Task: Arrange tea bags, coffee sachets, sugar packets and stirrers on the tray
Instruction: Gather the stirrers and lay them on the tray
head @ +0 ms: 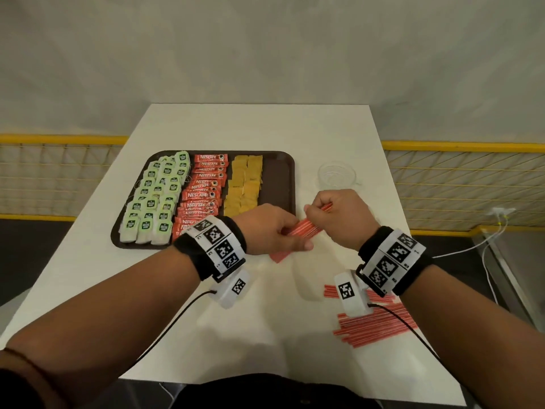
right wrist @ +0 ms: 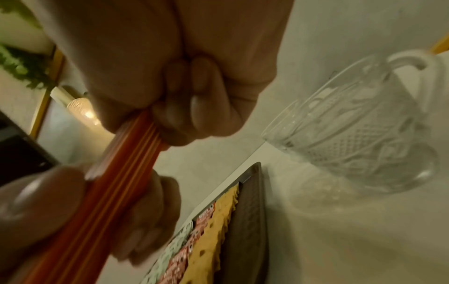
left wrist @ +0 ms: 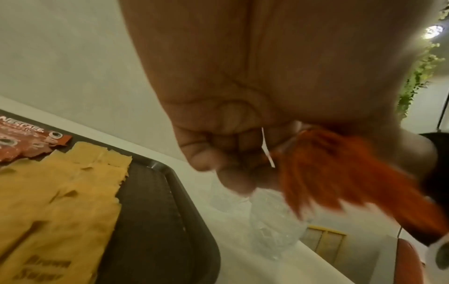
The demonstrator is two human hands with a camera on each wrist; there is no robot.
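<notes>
Stirrers — a bundle of thin red ones — are held between both hands above the white table, just off the tray's right front corner. The left hand has its fingers and thumb curled round the near end of the bundle, and the right hand has its fingers closed round the far end, with the red tips poking out past its knuckles. In the right wrist view the stirrers run as straight parallel strips from one fist to the other; in the left wrist view they are a red blur.

The brown tray lies on the left half of the table. It holds 3 groups side by side: green-labelled tea bags on the left, red coffee sachets in the middle, and yellow-brown sugar packets to the right of those. A bare strip of tray shows along its right edge.

More red stirrers lie loose on the table near the front right corner, partly hidden by the right wrist. A clear cut-glass mug stands upright on the table just right of the tray, behind the right hand — apart from both hands
</notes>
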